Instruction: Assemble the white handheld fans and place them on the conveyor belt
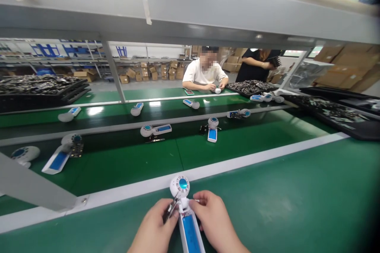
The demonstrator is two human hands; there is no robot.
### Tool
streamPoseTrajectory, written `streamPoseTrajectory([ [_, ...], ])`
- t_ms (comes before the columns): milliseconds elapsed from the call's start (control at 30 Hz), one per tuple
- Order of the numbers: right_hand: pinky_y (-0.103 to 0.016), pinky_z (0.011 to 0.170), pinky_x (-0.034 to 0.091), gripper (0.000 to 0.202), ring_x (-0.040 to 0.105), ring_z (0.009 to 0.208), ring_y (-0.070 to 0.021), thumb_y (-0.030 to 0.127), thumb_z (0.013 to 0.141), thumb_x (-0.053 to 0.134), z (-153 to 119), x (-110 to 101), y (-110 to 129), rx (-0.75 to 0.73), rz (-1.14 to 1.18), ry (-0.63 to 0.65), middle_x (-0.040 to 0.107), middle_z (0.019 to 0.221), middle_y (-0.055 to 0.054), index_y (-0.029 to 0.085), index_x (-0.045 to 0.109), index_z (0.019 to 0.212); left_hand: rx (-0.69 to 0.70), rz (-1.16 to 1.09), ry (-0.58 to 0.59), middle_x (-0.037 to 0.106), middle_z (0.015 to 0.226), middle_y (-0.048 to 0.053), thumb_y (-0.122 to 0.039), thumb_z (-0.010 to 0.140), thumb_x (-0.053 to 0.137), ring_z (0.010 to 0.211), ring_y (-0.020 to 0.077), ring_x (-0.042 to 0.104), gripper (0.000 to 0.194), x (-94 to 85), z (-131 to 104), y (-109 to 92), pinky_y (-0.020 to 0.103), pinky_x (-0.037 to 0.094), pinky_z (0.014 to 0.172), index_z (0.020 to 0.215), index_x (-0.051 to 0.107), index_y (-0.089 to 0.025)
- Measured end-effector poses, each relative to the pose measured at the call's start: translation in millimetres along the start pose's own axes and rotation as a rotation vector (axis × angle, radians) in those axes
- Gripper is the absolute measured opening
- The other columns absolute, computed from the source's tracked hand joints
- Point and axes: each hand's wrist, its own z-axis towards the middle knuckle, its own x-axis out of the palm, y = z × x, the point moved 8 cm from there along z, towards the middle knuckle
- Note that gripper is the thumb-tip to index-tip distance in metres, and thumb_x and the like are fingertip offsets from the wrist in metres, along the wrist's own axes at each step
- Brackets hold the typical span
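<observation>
A white handheld device (181,227) with a round slotted head and a shiny blue centre lies before me. Its handle is open along the top, showing a long blue block inside. At its left side, my left hand (156,223) grips a small dark circuit board (170,208) between thumb and fingers, beside the device's neck. From the right, my right hand (215,217) closes on the neck with thumb and forefinger. A small pale bit, perhaps a wire end, shows between those fingertips. The undersides of my fingers are hidden.
Similar opened devices (212,130) lie on the green conveyor belt (160,158) beyond a white rail (237,165). A grey post (32,182) stands at left. Black trays of parts (329,112) sit at right. Across the line, a person (204,73) handles a white piece.
</observation>
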Motion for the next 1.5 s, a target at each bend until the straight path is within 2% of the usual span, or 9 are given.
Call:
streamPoseTrajectory([
  [200,-0.02,0.037,0.035,0.025,0.055,0.045,-0.0133,0.039,0.076,0.062,0,-3,-8,0.122,0.007,-0.006,0.063,0.061,-0.002,0.015,0.065,0.084,-0.089,-0.007,-0.07,0.072,0.1,0.008,-0.037,0.082,0.057,0.093,0.0247,0.066,0.026,6.9,-1,5,0.032,0.048,0.085,0.1,0.064,-0.019],
  [333,-0.02,0.033,0.03,0.028,0.047,0.037,-0.0117,0.043,0.077,0.062,-15,-12,-19,0.183,-0.145,0.021,0.053,0.046,0.001,0.017,0.063,0.067,-0.157,0.113,-0.084,0.072,0.102,0.006,-0.029,0.074,0.061,0.096,0.0253,0.067,0.029,7.1,-3,6,0.032,0.048,0.085,0.102,0.062,-0.02],
  [433,-0.021,0.04,0.036,0.027,0.053,0.042,-0.013,0.037,0.078,0.058,-22,-10,-15,0.11,-0.169,0.047,0.061,0.053,-0.002,0.016,0.067,0.064,-0.138,0.145,-0.092,0.072,0.102,0.005,-0.025,0.074,0.059,0.097,0.0244,0.067,0.027,5.3,-3,1,0.031,0.047,0.087,0.101,0.063,-0.022],
  [567,-0.025,0.058,0.049,0.025,0.066,0.064,-0.0199,0.034,0.08,0.056,-17,-4,0,0.013,-0.021,-0.01,0.072,0.073,-0.005,0.016,0.074,0.082,-0.115,0.141,-0.093,0.071,0.106,0.005,-0.025,0.074,0.061,0.1,0.024,0.067,0.032,4.3,-1,1,0.031,0.048,0.089,0.105,0.066,-0.022],
  [667,-0.028,0.073,0.051,0.023,0.068,0.077,-0.0227,0.033,0.081,0.057,-11,1,13,-0.054,0.029,-0.061,0.073,0.081,-0.007,0.016,0.072,0.083,-0.036,0.127,-0.09,0.069,0.099,0.005,-0.024,0.075,0.061,0.094,0.0227,0.067,0.027,3.8,-2,1,0.03,0.05,0.085,0.101,0.069,-0.022],
  [800,-0.027,0.07,0.049,0.018,0.064,0.074,-0.0202,0.027,0.083,0.054,-9,11,31,-0.208,-0.026,-0.061,0.066,0.078,-0.005,0.019,0.068,0.075,0.089,0.103,-0.105,0.068,0.087,0.005,-0.032,0.088,0.052,0.083,0.0198,0.068,0.025,-1.7,-4,4,0.027,0.055,0.077,0.099,0.073,-0.022],
  [933,-0.027,0.07,0.047,0.018,0.061,0.076,-0.0181,0.02,0.088,0.047,-18,24,43,-0.379,-0.149,0.004,0.06,0.082,-0.004,0.02,0.058,0.073,0.17,0.174,-0.202,0.073,0.107,0.006,-0.029,0.091,0.052,0.098,0.0199,0.07,0.03,-15.0,-6,9,0.027,0.055,0.088,0.116,0.067,-0.025],
  [1100,-0.034,0.076,0.044,0.02,0.056,0.083,-0.0216,0.014,0.091,0.039,-35,36,54,-0.552,-0.422,0.033,0.058,0.085,-0.006,0.02,0.051,0.076,0.451,0.242,-0.177,0.07,0.112,0.006,-0.02,0.095,0.049,0.1,0.0158,0.068,0.029,-10.4,-12,-3,0.022,0.055,0.088,0.116,0.067,-0.026],
  [1500,-0.031,0.077,0.043,0.022,0.057,0.083,-0.0204,0.001,0.079,0.049,-38,33,58,-0.423,-0.46,0.03,0.063,0.083,-0.004,0.019,0.055,0.067,0.588,0.343,-0.205,0.072,0.107,0.009,-0.017,0.095,0.049,0.093,0.0167,0.071,0.032,-5.8,-19,-11,0.022,0.059,0.081,0.122,0.065,-0.025],
])
